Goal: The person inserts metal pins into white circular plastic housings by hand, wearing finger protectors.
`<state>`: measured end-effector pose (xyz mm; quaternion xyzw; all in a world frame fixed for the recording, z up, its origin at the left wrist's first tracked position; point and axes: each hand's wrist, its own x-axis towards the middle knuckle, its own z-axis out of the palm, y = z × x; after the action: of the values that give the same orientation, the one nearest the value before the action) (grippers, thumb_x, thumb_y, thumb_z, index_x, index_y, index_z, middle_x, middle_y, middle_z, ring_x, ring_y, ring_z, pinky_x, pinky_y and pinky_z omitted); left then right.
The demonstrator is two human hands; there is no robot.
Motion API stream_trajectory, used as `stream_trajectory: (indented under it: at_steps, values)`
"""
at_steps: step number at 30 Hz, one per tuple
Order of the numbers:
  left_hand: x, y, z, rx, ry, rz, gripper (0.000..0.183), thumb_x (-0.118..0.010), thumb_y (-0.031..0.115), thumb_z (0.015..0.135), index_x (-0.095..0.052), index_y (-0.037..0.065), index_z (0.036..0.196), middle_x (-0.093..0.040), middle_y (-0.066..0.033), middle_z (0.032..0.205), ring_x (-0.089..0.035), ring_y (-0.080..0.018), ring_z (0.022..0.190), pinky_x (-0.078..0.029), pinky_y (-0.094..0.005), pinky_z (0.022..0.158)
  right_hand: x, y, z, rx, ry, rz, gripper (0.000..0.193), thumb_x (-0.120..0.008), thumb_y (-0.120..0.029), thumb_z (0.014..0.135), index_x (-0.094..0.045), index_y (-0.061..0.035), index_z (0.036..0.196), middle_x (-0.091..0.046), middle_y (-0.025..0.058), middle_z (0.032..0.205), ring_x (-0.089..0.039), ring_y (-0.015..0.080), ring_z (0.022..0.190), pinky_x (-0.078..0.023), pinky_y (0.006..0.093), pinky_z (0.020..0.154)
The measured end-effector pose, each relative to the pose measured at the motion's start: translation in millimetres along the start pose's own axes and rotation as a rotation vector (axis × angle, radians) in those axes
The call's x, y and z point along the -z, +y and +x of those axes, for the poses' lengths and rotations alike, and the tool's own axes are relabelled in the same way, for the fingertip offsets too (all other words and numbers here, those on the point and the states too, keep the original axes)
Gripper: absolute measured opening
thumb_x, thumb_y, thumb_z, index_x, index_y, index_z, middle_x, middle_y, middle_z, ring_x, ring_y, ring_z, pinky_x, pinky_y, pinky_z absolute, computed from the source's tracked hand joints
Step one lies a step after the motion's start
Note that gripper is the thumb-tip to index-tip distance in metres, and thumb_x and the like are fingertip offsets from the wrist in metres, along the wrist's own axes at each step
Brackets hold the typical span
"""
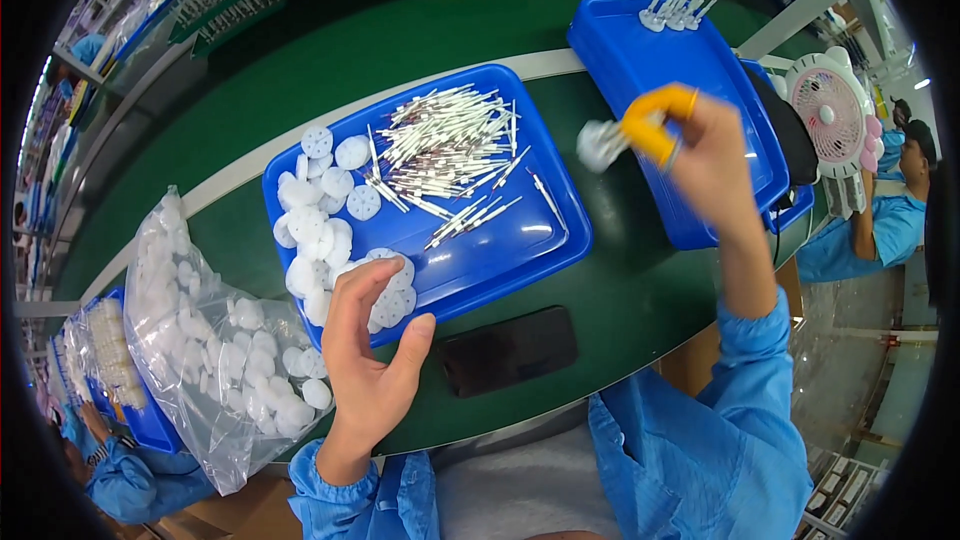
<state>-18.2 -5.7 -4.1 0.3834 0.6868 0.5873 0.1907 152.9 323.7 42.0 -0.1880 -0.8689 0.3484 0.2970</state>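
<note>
My left hand [375, 355] is open at the near left corner of a blue tray [440, 312], thumb and fingers apart beside a group of white perforated plastic discs [398, 295]. More white discs [300, 205] are heaped along that tray's left side. A large pile of thin white sticks with dark tips [450, 140] lies in its middle and far part. My right hand [695, 155], in yellow finger covers and blurred by motion, pinches a white disc-shaped piece [603, 145] between the two trays. Whether sticks are fitted in that piece is too blurred to tell.
Several discs with upright sticks [675, 12] stand at the far end of a second blue tray [640, 55]. A black phone [510, 350] lies near the green table's front edge. A clear bag of discs [230, 350] sits left; a pink fan [828, 110] stands right. Other people work nearby.
</note>
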Motion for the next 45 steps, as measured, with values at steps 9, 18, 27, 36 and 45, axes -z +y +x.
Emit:
stream_trajectory:
  at_steps: [9, 18, 27, 36, 45]
  values:
    - [-1, -1, 12, 0.018, 0.021, 0.115, 0.028, -0.077, 0.002, 0.091, -0.069, -0.002, 0.118, -0.073, -0.0139, 0.112, -0.070, -0.0255, 0.106, -0.054, -0.0370, 0.099, 52, 92, 126, -0.092, 0.176, -0.480, 0.028, -0.068, -0.004, 0.089, -0.078, 0.0069, 0.113, -0.076, 0.0209, 0.091, -0.072, 0.0268, 0.075, -0.058, 0.0359, 0.075]
    - [17, 6, 13, 0.018, 0.059, 0.305, 0.020, -0.071, 0.000, 0.095, -0.070, -0.003, 0.114, -0.072, -0.0100, 0.107, -0.068, -0.0184, 0.099, -0.052, -0.0321, 0.089, 38, 123, 163, -0.050, 0.190, -0.818, 0.030, -0.074, -0.005, 0.086, -0.079, 0.0055, 0.114, -0.077, 0.0294, 0.105, -0.077, 0.0423, 0.100, -0.062, 0.0459, 0.095]
    - [21, 7, 47, -0.198, -0.025, 0.831, 0.023, -0.076, 0.003, 0.089, -0.070, -0.002, 0.111, -0.069, -0.0153, 0.108, -0.061, -0.0350, 0.104, -0.046, -0.0446, 0.092, 10, 43, 101, 0.141, 0.131, -0.797, 0.019, -0.073, -0.007, 0.086, -0.077, 0.0023, 0.102, -0.075, 0.0220, 0.096, -0.073, 0.0404, 0.087, -0.059, 0.0489, 0.080]
    - [11, -23, 86, -0.254, -0.083, 1.239, 0.024, -0.082, 0.009, 0.084, -0.073, 0.000, 0.105, -0.070, -0.0118, 0.105, -0.061, -0.0311, 0.104, -0.044, -0.0436, 0.091, -101, -46, -16, 0.397, -0.385, -0.355, 0.015, -0.072, 0.007, 0.073, -0.076, 0.0021, 0.086, -0.064, 0.0128, 0.091, -0.061, 0.0301, 0.095, -0.048, 0.0409, 0.085]
    - [14, -37, 96, -0.376, -0.132, 1.355, 0.010, -0.077, 0.011, 0.088, -0.073, 0.003, 0.092, -0.066, -0.0114, 0.095, -0.061, -0.0288, 0.100, -0.043, -0.0437, 0.092, -115, -31, -27, 0.331, -0.349, -0.372, 0.019, -0.071, 0.010, 0.075, -0.078, 0.0044, 0.093, -0.065, 0.0125, 0.094, -0.060, 0.0291, 0.099, -0.048, 0.0401, 0.086]
